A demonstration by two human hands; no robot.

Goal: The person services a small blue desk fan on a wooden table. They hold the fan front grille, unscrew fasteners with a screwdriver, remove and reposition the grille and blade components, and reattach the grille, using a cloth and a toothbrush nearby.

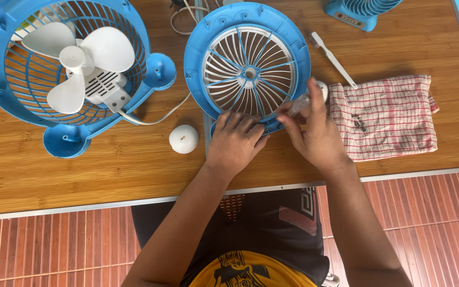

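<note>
The blue grille (247,69) lies flat on the desk (81,175). The left hand (236,139) presses on the grille's near rim. The right hand (314,133), just right of it, pinches a clear-handled tool (299,105) at that same rim. Right of the grille lies a checked cloth (394,114) with dark screws (359,122) on it. Left of the grille sit a white cap (184,139) and the fan body (70,69).

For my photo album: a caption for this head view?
Two hands, left hand and right hand, work at a blue fan grille's lower rim.
</note>
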